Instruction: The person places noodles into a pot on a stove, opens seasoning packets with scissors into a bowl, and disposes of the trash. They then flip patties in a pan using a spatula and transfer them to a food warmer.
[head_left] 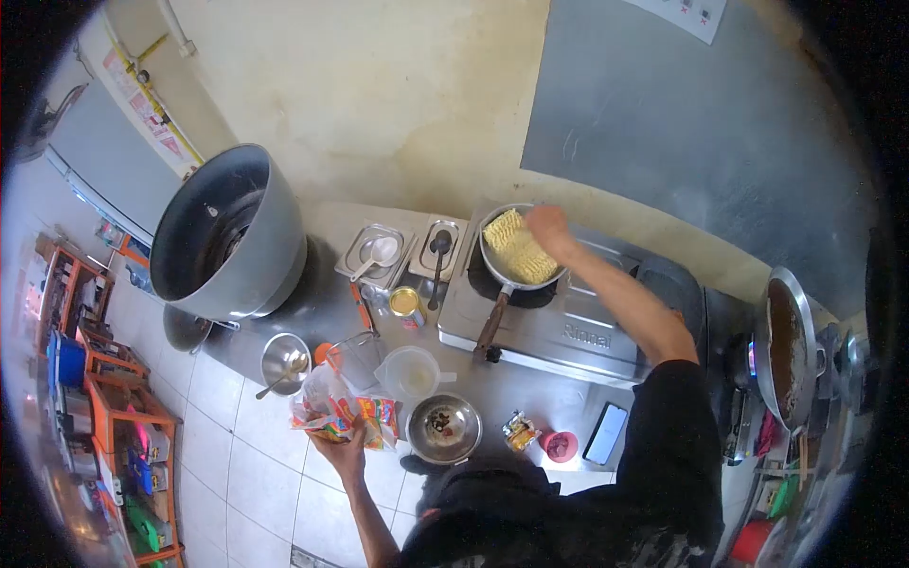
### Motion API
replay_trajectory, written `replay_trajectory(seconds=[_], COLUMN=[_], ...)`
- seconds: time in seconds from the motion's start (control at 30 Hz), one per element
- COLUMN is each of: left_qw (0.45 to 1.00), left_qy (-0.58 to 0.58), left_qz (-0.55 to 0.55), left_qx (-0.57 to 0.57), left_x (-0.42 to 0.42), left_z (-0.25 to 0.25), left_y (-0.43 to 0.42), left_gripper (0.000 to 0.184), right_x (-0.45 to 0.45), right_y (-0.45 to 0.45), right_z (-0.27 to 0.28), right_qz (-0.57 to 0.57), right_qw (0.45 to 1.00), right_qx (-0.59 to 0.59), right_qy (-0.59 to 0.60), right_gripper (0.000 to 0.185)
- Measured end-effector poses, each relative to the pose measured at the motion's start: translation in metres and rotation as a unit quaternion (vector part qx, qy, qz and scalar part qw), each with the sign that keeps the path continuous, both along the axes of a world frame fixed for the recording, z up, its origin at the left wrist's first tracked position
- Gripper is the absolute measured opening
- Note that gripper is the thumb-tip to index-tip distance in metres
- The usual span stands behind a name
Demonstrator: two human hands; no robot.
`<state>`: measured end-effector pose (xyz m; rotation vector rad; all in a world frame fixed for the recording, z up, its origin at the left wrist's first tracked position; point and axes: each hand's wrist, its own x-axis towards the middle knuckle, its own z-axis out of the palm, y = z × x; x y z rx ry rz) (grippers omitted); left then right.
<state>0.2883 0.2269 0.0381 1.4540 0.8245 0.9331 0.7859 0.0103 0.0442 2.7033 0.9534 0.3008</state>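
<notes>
Pale noodles (pixel 528 262) are contained in a saucepan (pixel 507 286) on the stove (pixel 573 298). The right hand (pixel 547 228) is positioned at the pan's two o'clock; whether anything is gripped cannot be told. By the left hand (pixel 344 452), towards the pan's half past seven, a printed plastic bag (pixel 333 407) is held. Tipping could be caused if the overhanging handle (pixel 493 319), directed towards seven o'clock, were bumped; steam, if present, could scald. "Rinnai" is legible on the stove; the bag's print is unreadable.

Brand name "Rinnai" on silver stove (pixel 615 317), legible, small red crosses on white wall sheet (pixel 680 13), print on red-and-yellow plastic packet (pixel 381 417) and tin can (pixel 406 304) too small to read
</notes>
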Motion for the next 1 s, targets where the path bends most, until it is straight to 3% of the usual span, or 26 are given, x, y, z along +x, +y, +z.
replay_trajectory(seconds=[0.03, 0.1, 0.13, 0.17, 0.2, 0.3, 0.4, 0.47, 0.5, 0.53, 0.6, 0.63, 0.67, 0.7, 0.8, 0.87, 0.93, 0.97, 1.0], left_qw=[1.000, 0.999, 0.990, 1.000, 0.999, 0.998, 0.998, 0.994, 0.996, 0.996, 0.974, 0.988, 0.988, 0.982, 0.977, 0.970, 0.991, 0.986, 0.985], left_qy=[0.002, -0.025, 0.013, 0.003, 0.030, 0.045, -0.026, 0.006, -0.005, 0.003, 0.090, 0.024, 0.018, 0.048, 0.087, 0.072, 0.024, 0.007, -0.003], left_qz=[-0.017, -0.031, -0.034, -0.025, -0.027, -0.006, 0.011, 0.041, 0.028, 0.008, -0.092, -0.148, -0.152, -0.179, -0.189, -0.145, -0.119, -0.133, -0.127], left_qx=[0.027, 0.024, 0.136, -0.007, -0.002, 0.034, 0.062, -0.104, -0.089, -0.092, 0.188, 0.025, 0.027, 0.031, 0.036, 0.182, 0.057, 0.102, 0.117], left_x=[0.000, -0.007, -0.007, -0.011, -0.013, -0.037, -0.052, -0.039, -0.038, -0.044, -0.047, -0.032, -0.031, -0.034, -0.051, -0.061, -0.072, -0.083, -0.086], left_z=[-0.001, -0.021, -0.017, -0.014, -0.011, -0.051, -0.062, -0.025, -0.028, -0.039, -0.063, -0.017, -0.016, -0.015, -0.023, -0.029, -0.026, -0.044, -0.042], left_y=[0.001, 0.004, 0.006, -0.002, -0.002, 0.017, 0.033, 0.036, 0.045, 0.059, 0.088, 0.068, 0.073, 0.080, 0.116, 0.136, 0.147, 0.164, 0.167], left_gripper=[0.096, 0.095, 0.098, 0.101, 0.105, 0.107, 0.090, 0.108, 0.104, 0.104, 0.101, 0.097, 0.097, 0.099, 0.102, 0.101, 0.094, 0.095, 0.096], right_x=[0.000, -0.026, -0.051, -0.081, -0.118, -0.219, -0.289, -0.317, -0.328, -0.338, -0.363, -0.367, -0.368, -0.372, -0.374, -0.381, -0.386, -0.388, -0.388], right_y=[-0.006, -0.032, -0.043, -0.048, -0.052, -0.073, -0.090, -0.094, -0.098, -0.100, -0.102, -0.102, -0.098, -0.082, -0.075, -0.073, -0.076, -0.075, -0.074], right_z=[0.005, 0.053, 0.082, 0.105, 0.118, 0.078, -0.005, -0.067, -0.098, -0.130, -0.190, -0.219, -0.230, -0.199, -0.216, -0.217, -0.209, -0.200, -0.192], right_qz=[-0.024, 0.069, 0.056, 0.042, 0.037, 0.020, -0.087, -0.210, -0.228, -0.214, -0.214, -0.222, -0.223, -0.290, -0.282, -0.268, -0.312, -0.294, -0.298], right_qw=[0.998, 0.987, 0.977, 0.954, 0.925, 0.844, 0.843, 0.838, 0.834, 0.864, 0.887, 0.894, 0.901, 0.875, 0.857, 0.845, 0.801, 0.769, 0.772], right_qx=[0.052, 0.143, 0.167, 0.187, 0.217, 0.296, 0.320, 0.296, 0.298, 0.285, 0.276, 0.285, 0.291, 0.294, 0.376, 0.429, 0.482, 0.544, 0.541], right_qy=[0.009, 0.012, 0.118, 0.229, 0.311, 0.446, 0.423, 0.406, 0.404, 0.357, 0.302, 0.266, 0.230, 0.254, 0.211, 0.173, 0.167, 0.160, 0.148], right_gripper=[0.008, 0.014, 0.018, 0.022, 0.022, 0.023, 0.028, 0.026, 0.026, 0.023, 0.021, 0.017, 0.013, 0.011, 0.010, 0.014, 0.021, 0.025, 0.025])
